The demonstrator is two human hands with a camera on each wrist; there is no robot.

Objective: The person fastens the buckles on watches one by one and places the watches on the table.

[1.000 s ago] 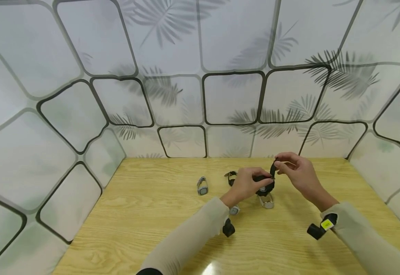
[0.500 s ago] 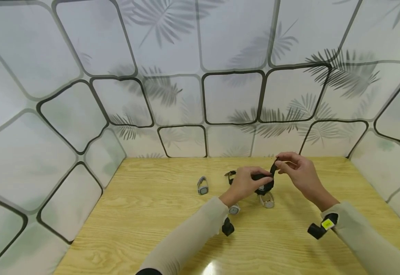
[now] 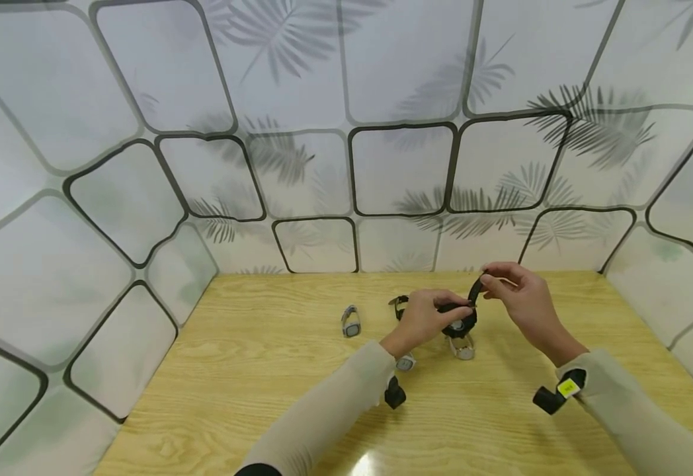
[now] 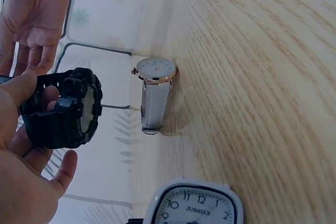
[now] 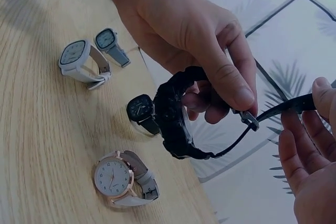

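Note:
A black wristwatch (image 3: 464,324) with a chunky round case is held above the table between both hands. My left hand (image 3: 422,318) pinches its band near the metal buckle (image 5: 250,120), thumb on one side, with fingers inside the loop. My right hand (image 3: 522,299) pinches the free end of the strap (image 5: 286,107), which runs through the buckle and is drawn out taut. In the left wrist view the case (image 4: 86,109) faces sideways. Just below it on the table stands a watch with a rose-gold rim and pale strap (image 5: 113,178).
Several other watches stand on the wooden table (image 3: 251,370): a white square one (image 5: 74,53), a grey-blue one (image 3: 351,328), and a black square one (image 5: 140,108). A patterned cloth wall (image 3: 403,172) encloses the table's back and sides.
My right hand has shifted very slightly to the right with the strap end. The left hand and the watch case stay almost in place.

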